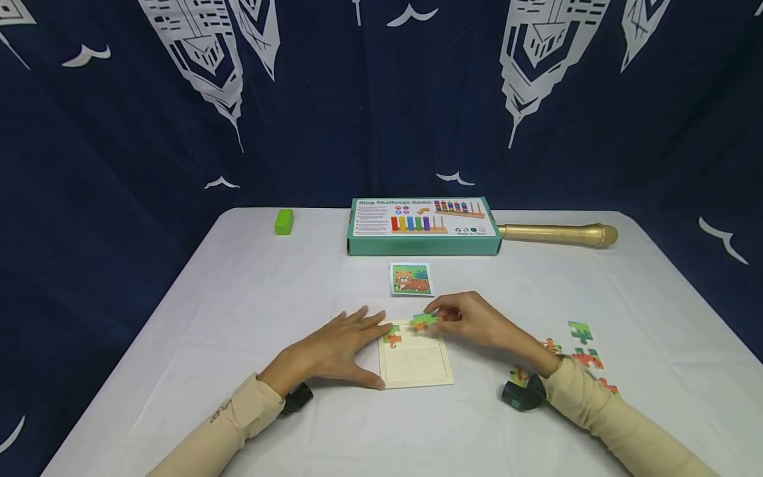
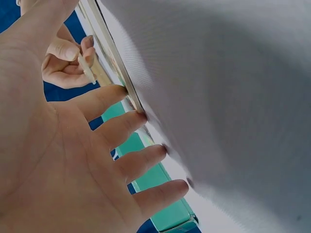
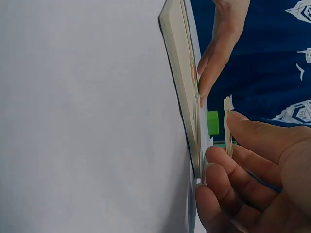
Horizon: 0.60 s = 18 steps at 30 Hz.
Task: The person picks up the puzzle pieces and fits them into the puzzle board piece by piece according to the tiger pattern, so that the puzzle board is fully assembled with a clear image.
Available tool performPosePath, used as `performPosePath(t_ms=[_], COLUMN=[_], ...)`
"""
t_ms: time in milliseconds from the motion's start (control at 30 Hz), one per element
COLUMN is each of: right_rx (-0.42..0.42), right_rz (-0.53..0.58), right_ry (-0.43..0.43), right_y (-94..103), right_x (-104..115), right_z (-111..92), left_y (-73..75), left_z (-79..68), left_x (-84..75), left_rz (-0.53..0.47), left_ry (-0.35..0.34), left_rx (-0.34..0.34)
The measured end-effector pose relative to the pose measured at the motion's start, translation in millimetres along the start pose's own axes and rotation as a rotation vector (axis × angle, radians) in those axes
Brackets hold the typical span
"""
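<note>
A shallow wooden puzzle tray lies on the white table, with one puzzle piece in its far left corner. My left hand is spread along the tray's left side, thumb by the near corner and fingertips at the left edge. In the left wrist view its fingers are straight and apart. My right hand pinches a green and orange puzzle piece between thumb and fingers over the tray's far edge. Seen edge-on in the right wrist view, this piece stands above the tray.
Several loose puzzle pieces lie to the right, some partly hidden by the right forearm. A picture card of a tiger lies beyond the tray. Farther back are a green game box, a gold microphone-shaped stick and a green block.
</note>
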State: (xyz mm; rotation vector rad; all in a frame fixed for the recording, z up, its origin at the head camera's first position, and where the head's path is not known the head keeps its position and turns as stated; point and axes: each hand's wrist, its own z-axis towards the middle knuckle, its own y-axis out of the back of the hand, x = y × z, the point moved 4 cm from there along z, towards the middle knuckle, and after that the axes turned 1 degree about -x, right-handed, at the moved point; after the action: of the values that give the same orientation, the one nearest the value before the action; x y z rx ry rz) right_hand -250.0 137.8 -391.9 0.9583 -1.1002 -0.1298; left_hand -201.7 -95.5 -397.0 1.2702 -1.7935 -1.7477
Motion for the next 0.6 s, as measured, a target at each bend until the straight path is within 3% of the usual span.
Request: performPosePath(t_ms=[600], right_rx=[0.028], right_rz=[-0.015], right_ry=[0.029], right_y=[-13.5], right_x=[12.1], right_z=[8.1], left_y=[-0.2], left_z=[-0.1], left_x=[0.1], left_rz=[-0.001], left_ry=[-0.005], left_rx=[-0.009])
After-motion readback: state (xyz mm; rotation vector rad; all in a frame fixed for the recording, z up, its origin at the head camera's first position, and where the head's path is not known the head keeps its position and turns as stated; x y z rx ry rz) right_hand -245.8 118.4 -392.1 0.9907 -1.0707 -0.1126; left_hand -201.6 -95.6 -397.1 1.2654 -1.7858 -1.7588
